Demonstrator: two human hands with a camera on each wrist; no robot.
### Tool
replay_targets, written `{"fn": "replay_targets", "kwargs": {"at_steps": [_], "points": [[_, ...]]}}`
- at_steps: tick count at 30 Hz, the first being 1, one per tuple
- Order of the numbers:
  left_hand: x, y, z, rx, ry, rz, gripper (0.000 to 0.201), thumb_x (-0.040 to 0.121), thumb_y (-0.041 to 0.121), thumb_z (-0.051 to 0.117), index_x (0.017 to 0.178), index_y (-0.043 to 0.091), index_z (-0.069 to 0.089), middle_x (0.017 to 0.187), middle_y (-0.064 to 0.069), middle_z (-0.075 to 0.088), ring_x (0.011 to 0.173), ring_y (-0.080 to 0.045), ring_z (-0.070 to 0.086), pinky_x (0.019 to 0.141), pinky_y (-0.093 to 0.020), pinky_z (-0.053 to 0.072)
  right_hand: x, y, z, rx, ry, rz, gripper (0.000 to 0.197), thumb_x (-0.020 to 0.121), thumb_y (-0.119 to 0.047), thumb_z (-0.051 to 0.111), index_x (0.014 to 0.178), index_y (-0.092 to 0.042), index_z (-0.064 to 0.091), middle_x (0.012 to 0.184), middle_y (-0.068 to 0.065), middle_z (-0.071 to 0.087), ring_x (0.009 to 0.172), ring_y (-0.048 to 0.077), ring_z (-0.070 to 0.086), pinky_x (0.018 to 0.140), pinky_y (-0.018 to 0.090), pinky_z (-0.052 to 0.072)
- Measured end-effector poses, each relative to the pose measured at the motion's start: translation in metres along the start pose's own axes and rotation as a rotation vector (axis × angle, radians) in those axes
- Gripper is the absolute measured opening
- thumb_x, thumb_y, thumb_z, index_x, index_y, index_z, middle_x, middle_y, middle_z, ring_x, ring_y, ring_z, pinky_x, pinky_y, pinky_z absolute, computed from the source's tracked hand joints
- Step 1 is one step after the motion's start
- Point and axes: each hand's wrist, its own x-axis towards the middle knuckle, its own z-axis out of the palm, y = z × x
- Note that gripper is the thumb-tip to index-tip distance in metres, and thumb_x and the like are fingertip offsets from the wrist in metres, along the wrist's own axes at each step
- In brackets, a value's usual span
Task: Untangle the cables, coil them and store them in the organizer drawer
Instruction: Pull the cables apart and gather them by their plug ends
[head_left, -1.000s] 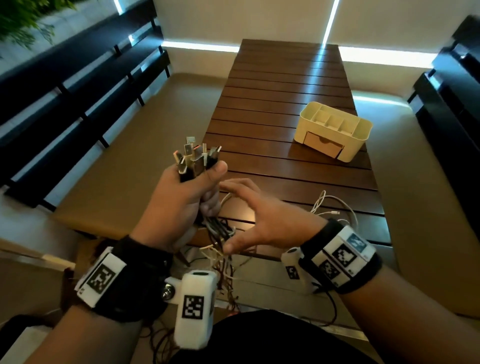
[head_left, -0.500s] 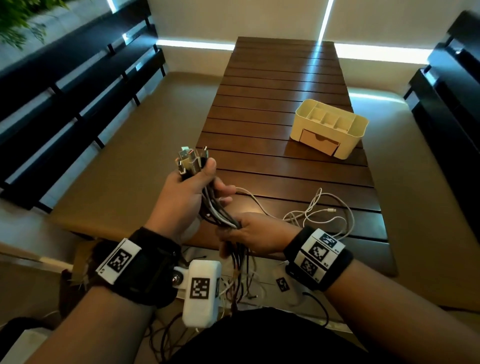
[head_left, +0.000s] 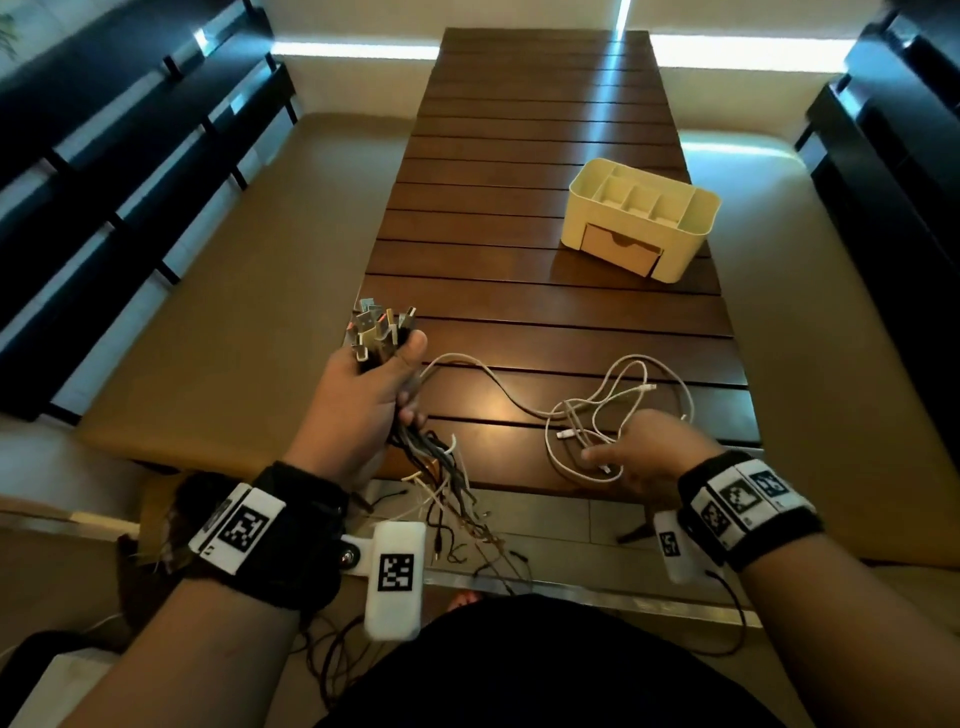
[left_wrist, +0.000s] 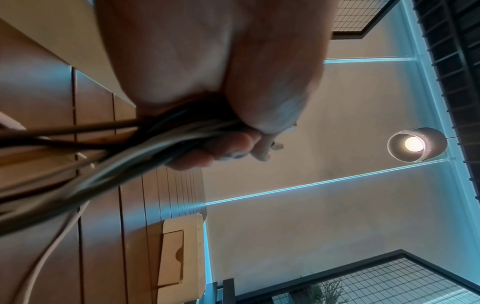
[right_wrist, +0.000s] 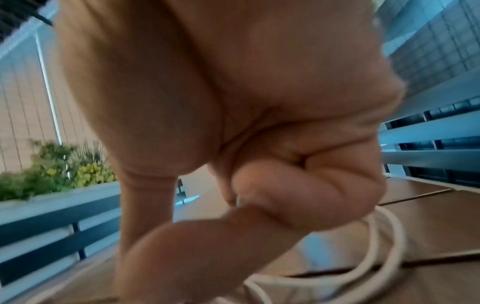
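A bundle of cables (head_left: 382, 332) stands upright in the left hand (head_left: 358, 400), whose fingers and thumb are wrapped tight around it, plugs sticking out above the fist and loose ends hanging below the table's near edge. One white cable (head_left: 597, 410) runs from that fist across the wooden table (head_left: 519, 156) into a loose tangle, where the right hand (head_left: 649, 452) pinches a strand with curled fingers. Farther back on the table, to the right, sits the cream organizer (head_left: 696, 218) with its drawer (head_left: 618, 249) closed.
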Motion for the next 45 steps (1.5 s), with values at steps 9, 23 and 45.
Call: {"fn": "replay_targets", "kwargs": {"at_steps": [9,23,45], "points": [[0.002,-0.003,0.01,0.069,-0.063,0.006,0.022,0.091,0.03,0.062,0.08,0.017,0.048,0.054,0.004,0.035,0.045,-0.012,0.036,0.055,-0.032,0.04,0.033,0.005,0.026,0.414,0.146,-0.176,0.013,0.097,-0.025,0.061,0.086,-0.02,0.068,0.079,0.004,0.074,0.069,0.017,0.073,0.076,0.04,0.062],[0.005,-0.005,-0.004,0.089,-0.004,0.006,0.023,0.09,0.031,0.062,0.074,0.018,0.052,0.053,0.003,0.035,0.046,-0.014,0.036,0.055,-0.033,0.041,0.046,0.008,0.0,0.544,0.377,-0.219,0.009,0.094,-0.027,0.064,0.086,-0.027,0.067,0.077,0.0,0.073,0.067,0.015,0.071,0.07,0.04,0.062],[0.053,-0.003,0.013,0.13,-0.047,-0.035,0.022,0.096,0.024,0.06,0.078,0.015,0.05,0.053,0.003,0.035,0.045,-0.013,0.035,0.052,-0.03,0.042,0.107,-0.005,0.026,-0.094,0.489,-0.487,0.024,0.084,-0.018,0.066,0.105,-0.027,0.075,0.103,0.001,0.051,0.092,0.026,0.056,0.076,0.042,0.053]]}}
